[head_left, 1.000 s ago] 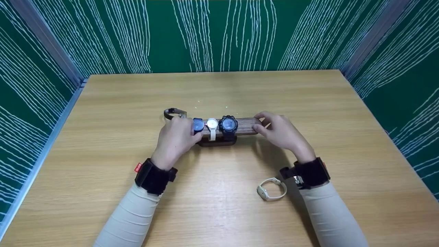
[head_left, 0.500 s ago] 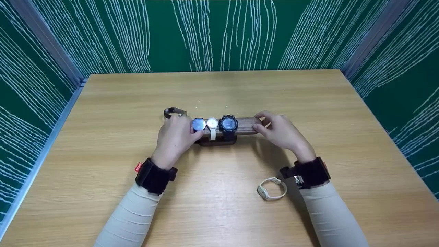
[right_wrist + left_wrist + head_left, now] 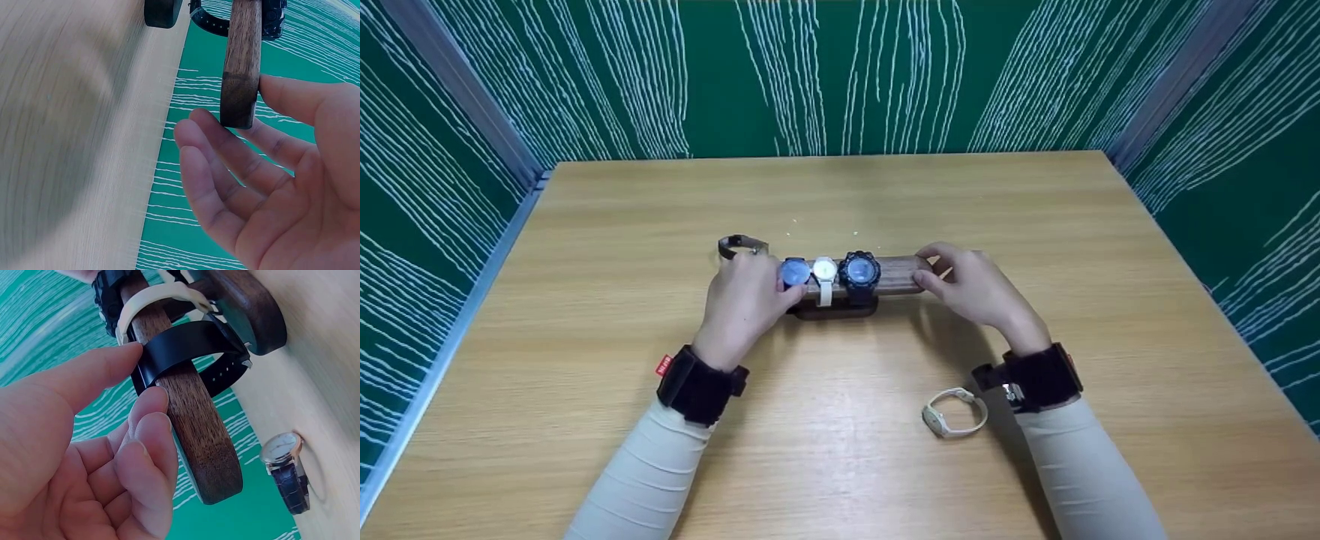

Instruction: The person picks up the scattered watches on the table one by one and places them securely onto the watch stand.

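A wooden watch stand [image 3: 898,275] has its bar raised over a dark base [image 3: 836,310]. On the bar sit a blue-faced watch [image 3: 794,271], a white watch [image 3: 824,270] and a chunky black watch [image 3: 860,270]. My left hand [image 3: 746,304] pinches the blue-faced watch, thumb at its black strap [image 3: 180,346] in the left wrist view; the wood near the bar's left end lies beside its fingertips. Thumb and index finger of my right hand [image 3: 979,289] pinch the bar's right end, the other fingers loosely bent beneath it in the right wrist view.
Behind my left hand lies a watch with a dark leather strap [image 3: 289,486], its face turned up. A cream watch [image 3: 955,415] stands on its side on the wooden table [image 3: 840,465], near my right wrist. Green walls with white lines surround the tabletop.
The blue-faced watch shows a little more beside my left fingers than a second ago, its face shifted slightly right. My right hand keeps its place on the bar.
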Tool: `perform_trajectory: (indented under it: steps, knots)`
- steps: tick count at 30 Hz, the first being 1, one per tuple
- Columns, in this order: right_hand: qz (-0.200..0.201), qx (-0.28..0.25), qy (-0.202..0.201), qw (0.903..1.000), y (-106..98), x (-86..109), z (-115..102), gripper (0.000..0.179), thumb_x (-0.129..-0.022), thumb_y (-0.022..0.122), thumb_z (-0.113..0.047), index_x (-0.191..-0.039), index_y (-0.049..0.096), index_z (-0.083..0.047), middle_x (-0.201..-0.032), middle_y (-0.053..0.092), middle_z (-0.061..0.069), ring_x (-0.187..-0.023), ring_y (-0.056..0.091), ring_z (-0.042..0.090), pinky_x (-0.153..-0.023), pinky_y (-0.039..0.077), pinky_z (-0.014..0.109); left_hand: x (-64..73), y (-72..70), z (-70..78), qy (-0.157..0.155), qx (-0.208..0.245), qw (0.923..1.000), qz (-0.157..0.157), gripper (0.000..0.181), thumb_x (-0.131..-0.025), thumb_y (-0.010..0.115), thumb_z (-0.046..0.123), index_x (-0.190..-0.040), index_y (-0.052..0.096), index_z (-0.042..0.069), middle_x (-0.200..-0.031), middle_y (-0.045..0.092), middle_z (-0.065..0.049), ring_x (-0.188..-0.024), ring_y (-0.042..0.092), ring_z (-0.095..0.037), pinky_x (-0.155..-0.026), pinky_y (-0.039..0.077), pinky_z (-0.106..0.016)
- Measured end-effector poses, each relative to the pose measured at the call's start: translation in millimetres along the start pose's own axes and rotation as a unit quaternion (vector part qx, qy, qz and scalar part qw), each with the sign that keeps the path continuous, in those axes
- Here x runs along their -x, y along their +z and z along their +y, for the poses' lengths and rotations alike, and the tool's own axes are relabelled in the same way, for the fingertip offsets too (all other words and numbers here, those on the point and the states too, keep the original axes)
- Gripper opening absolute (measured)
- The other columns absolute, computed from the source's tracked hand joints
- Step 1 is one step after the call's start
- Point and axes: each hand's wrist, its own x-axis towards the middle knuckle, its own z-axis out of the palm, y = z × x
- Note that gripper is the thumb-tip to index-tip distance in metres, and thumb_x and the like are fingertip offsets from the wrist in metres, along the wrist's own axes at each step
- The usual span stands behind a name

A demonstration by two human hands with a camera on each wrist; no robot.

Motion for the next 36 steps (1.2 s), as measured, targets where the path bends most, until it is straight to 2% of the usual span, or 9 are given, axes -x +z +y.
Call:
perform_trajectory:
  steps: [7, 15, 18, 21, 26, 29, 31, 36]
  knots:
    - [0.003, 0.003, -0.002, 1.0, 0.5, 0.2, 0.4, 0.032, -0.106, 0.067, -0.024, -0.133, 0.067, -0.007, -0.108, 0.076, 0.014, -0.089, 0.074, 0.027, -0.079, 0.057, 0.042, 1.6, 1.1, -0.5, 0.01, 0.004, 0.9999, 0.011, 0.051, -0.092, 0.084, 0.037, -0.064, 0.049, 0.014, -0.063, 0.041, 0.004, -0.058, 0.048, -0.015, -0.051, 0.039, -0.028]
    - [0.002, -0.008, -0.006, 0.9999, 1.2, 1.5, 1.3, 0.033, -0.106, 0.067, -0.023, -0.134, 0.066, -0.006, -0.109, 0.077, 0.015, -0.092, 0.076, 0.031, -0.079, 0.058, 0.042, 1.8, 4.0, -1.5, 0.023, -0.004, 0.9993, 0.03, 0.056, -0.09, 0.086, 0.039, -0.063, 0.044, 0.014, -0.064, 0.031, 0.007, -0.058, 0.04, -0.013, -0.049, 0.032, -0.027]
    - [0.003, -0.008, -0.006, 0.9999, 1.6, 1.2, 1.5, 0.033, -0.106, 0.067, -0.023, -0.134, 0.066, -0.006, -0.109, 0.077, 0.015, -0.091, 0.076, 0.03, -0.079, 0.058, 0.043, 1.8, 3.1, -1.5, 0.019, -0.002, 0.9995, 0.023, 0.055, -0.09, 0.086, 0.041, -0.064, 0.047, 0.014, -0.064, 0.034, 0.005, -0.059, 0.041, -0.014, -0.05, 0.034, -0.027]
    - [0.001, -0.005, -0.006, 1.0, 1.0, 1.0, 0.9, 0.034, -0.106, 0.067, -0.023, -0.135, 0.066, -0.005, -0.112, 0.076, 0.016, -0.094, 0.075, 0.031, -0.084, 0.059, 0.045, 2.1, -0.4, -2.0, 0.016, 0.002, 0.9998, 0.013, 0.051, -0.09, 0.086, 0.045, -0.067, 0.054, 0.012, -0.066, 0.042, 0.003, -0.061, 0.047, -0.016, -0.053, 0.037, -0.028]
    - [0.007, 0.01, -0.015, 0.9998, -6.9, 3.0, -7.6, 0.04, -0.105, 0.068, -0.023, -0.141, 0.062, -0.005, -0.13, 0.07, 0.019, -0.115, 0.067, 0.039, -0.101, 0.053, 0.055, 1.3, -12.3, -5.5, 0.025, 0.002, 0.9994, 0.021, 0.045, -0.089, 0.086, 0.046, -0.071, 0.062, 0.012, -0.069, 0.058, 0.001, -0.066, 0.056, -0.02, -0.056, 0.041, -0.03]
    - [0.024, 0.021, -0.039, 0.9987, -15.3, 8.5, -16.2, 0.039, -0.104, 0.069, -0.021, -0.14, 0.063, -0.005, -0.136, 0.066, 0.018, -0.123, 0.062, 0.041, -0.103, 0.051, 0.058, -0.5, -17.9, -6.9, 0.042, -0.001, 0.9985, 0.035, 0.041, -0.09, 0.085, 0.045, -0.075, 0.064, 0.013, -0.07, 0.061, 0.0, -0.067, 0.057, -0.021, -0.056, 0.041, -0.032]
    - [0.033, 0.022, -0.069, 0.9969, -20.8, 13.1, -22.3, 0.036, -0.103, 0.07, -0.018, -0.137, 0.066, -0.006, -0.134, 0.068, 0.016, -0.122, 0.063, 0.039, -0.102, 0.052, 0.057, -1.8, -20.0, -6.6, 0.054, 0.004, 0.9978, 0.038, 0.038, -0.092, 0.084, 0.044, -0.079, 0.066, 0.013, -0.07, 0.062, 0.0, -0.067, 0.058, -0.021, -0.057, 0.041, -0.033]
    - [0.01, 0.023, -0.152, 0.988, -29.5, 27.4, -34.0, 0.026, -0.101, 0.073, -0.012, -0.127, 0.073, -0.01, -0.114, 0.076, 0.004, -0.104, 0.07, 0.021, -0.092, 0.059, 0.047, -3.9, -22.1, -3.1, 0.097, 0.03, 0.9945, 0.028, 0.029, -0.095, 0.081, 0.04, -0.093, 0.074, 0.012, -0.073, 0.069, 0.001, -0.066, 0.062, -0.019, -0.063, 0.047, -0.033]
